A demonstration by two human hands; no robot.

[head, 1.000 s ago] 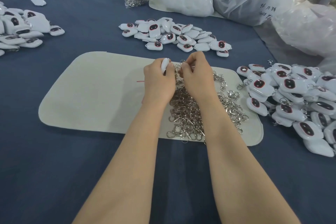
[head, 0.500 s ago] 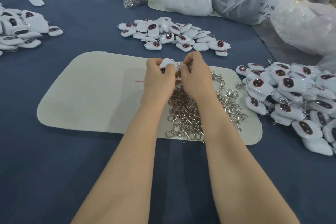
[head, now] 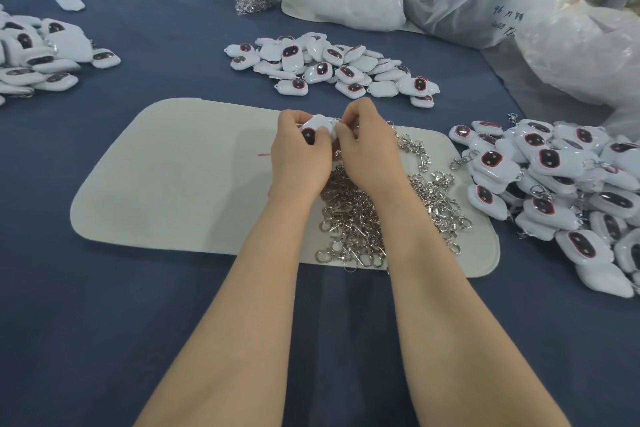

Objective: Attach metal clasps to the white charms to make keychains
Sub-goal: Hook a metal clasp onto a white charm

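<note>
White charm [head: 318, 126] pinched by left grip [head: 299, 159]; right grip [head: 369, 152] pinches clasp [head: 337, 120] at its edge; clasp pile [head: 349, 218] reaches mat [head: 173, 184] rim.

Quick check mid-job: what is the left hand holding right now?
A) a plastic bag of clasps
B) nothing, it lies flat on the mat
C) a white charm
C: the left hand grips a white charm, dark face showing, while the right hand pinches a metal clasp at its edge.
</note>
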